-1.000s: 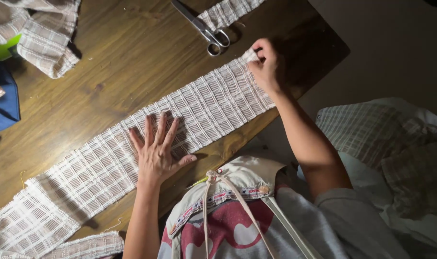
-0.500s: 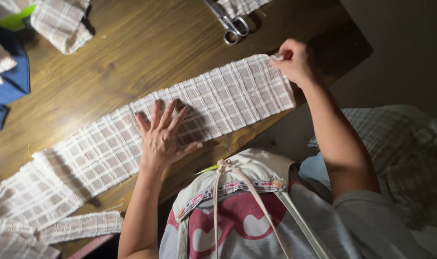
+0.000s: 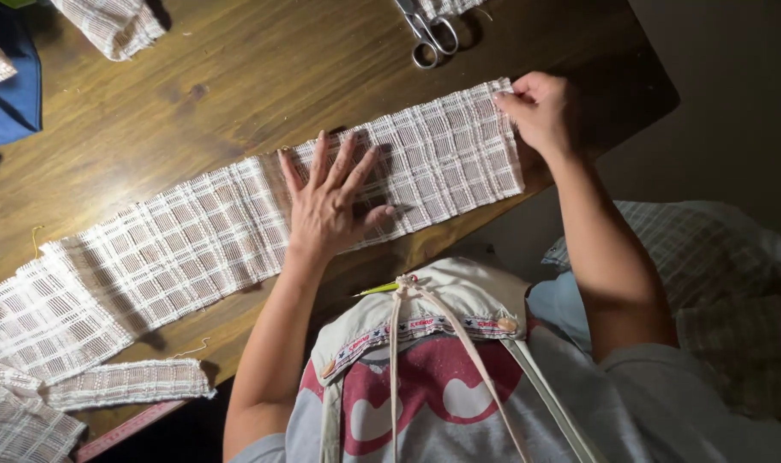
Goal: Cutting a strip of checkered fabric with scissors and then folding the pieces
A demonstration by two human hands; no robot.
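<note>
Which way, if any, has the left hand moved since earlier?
No. The left hand stays flat on the checked strip, equally far from the scissors; only the camera shifted.

A big brown wooden table (image 3: 193, 86) is filling most of the view — a bright light is shining on its left part and making it glow. The right corner of the table is sitting in shadow. Past the table edge, a plain grey floor (image 3: 725, 103) is showing — it is looking dim and dark.
</note>
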